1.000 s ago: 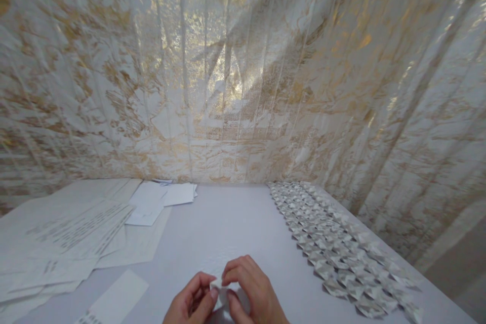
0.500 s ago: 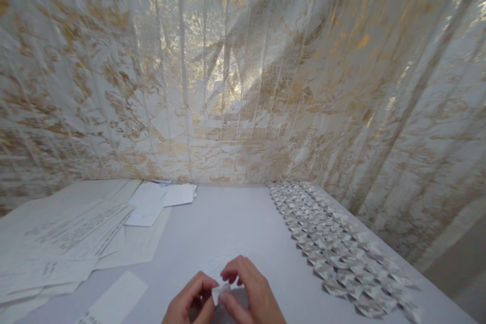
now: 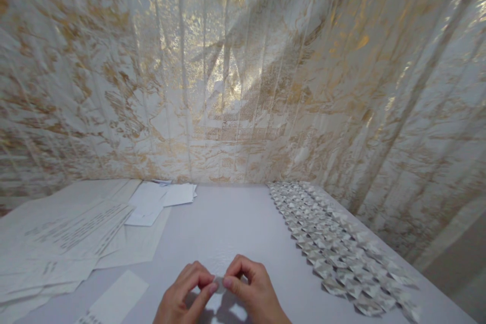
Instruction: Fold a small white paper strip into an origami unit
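fig.: left hand [image 3: 182, 299] & right hand [image 3: 252, 293], fingers pinching a small white folded paper piece [image 3: 218, 283] low over the pale worktop [image 3: 235, 223], near edge. many finished grey-white folded paper units [image 3: 334, 248] rowed at right; flat printed paper sheets [image 3: 68, 233] left unfolded.

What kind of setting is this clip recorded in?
Probably a home craft table by a window: a gold-patterned curtain hangs behind a white table with printed paper sheets and rows of small folded paper pieces. Both hands pinch a small paper piece.
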### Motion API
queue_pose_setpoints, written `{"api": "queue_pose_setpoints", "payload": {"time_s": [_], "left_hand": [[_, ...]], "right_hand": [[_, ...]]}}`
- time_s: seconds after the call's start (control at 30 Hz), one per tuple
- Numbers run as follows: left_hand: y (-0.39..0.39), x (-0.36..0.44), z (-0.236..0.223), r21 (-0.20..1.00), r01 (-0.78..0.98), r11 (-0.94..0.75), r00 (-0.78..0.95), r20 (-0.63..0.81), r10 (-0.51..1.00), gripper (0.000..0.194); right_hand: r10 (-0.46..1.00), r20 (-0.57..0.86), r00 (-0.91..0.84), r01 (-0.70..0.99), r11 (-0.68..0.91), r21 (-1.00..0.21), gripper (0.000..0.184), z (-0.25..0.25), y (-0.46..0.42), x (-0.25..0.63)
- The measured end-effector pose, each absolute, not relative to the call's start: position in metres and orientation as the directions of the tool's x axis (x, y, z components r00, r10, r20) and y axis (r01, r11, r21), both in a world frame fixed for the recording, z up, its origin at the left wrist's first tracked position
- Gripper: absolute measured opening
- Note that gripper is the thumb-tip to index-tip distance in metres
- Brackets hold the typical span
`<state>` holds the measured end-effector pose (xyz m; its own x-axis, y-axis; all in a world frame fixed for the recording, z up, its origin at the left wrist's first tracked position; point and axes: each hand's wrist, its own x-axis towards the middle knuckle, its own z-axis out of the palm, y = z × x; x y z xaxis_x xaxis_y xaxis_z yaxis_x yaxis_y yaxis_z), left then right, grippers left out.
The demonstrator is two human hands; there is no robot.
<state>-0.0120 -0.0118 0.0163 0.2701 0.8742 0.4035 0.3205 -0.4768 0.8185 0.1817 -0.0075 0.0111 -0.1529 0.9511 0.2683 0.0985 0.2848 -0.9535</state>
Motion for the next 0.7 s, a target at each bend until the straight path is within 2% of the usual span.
{"api": "queue_pose_setpoints", "payload": {"time_s": [0.1,0.17,0.27,0.33,0.4,0.47,0.57,0.7], "left_hand": [[-0.001,-0.019,0.016,0.559,0.379,-0.738,0.398,0.621,0.675,0.021],[0.006,-0.02,0.011,0.411,0.443,-0.797,0.462,0.657,0.596,0.017],[0.012,-0.018,0.003,0.32,0.563,-0.762,0.561,0.53,0.636,0.011],[0.012,-0.016,0.001,0.313,0.621,-0.719,0.601,0.4,0.693,0.014],[0.009,-0.015,0.002,0.334,0.662,-0.671,0.6,0.3,0.742,0.016],[0.007,-0.014,0.004,0.362,0.682,-0.635,0.58,0.261,0.771,0.017],[0.006,-0.015,0.006,0.404,0.667,-0.626,0.562,0.279,0.778,0.012],[0.008,-0.017,0.002,0.424,0.635,-0.646,0.563,0.318,0.762,0.008]], "right_hand": [[0.829,0.508,-0.233,0.226,0.554,-0.801,0.031,0.01,-0.003,0.189],[0.731,0.59,-0.344,0.333,0.682,-0.651,0.021,0.009,0.0,0.194],[0.648,0.578,-0.496,0.535,0.752,-0.384,0.013,0.006,0.004,0.2],[0.673,0.496,-0.549,0.624,0.725,-0.292,0.013,0.007,0.005,0.202],[0.716,0.399,-0.573,0.662,0.691,-0.289,0.017,0.009,0.003,0.204],[0.752,0.334,-0.568,0.679,0.657,-0.326,0.022,0.013,0.001,0.207],[0.784,0.312,-0.536,0.699,0.62,-0.357,0.02,0.016,0.0,0.207],[0.781,0.337,-0.526,0.711,0.621,-0.331,0.015,0.014,0.0,0.203]]}}
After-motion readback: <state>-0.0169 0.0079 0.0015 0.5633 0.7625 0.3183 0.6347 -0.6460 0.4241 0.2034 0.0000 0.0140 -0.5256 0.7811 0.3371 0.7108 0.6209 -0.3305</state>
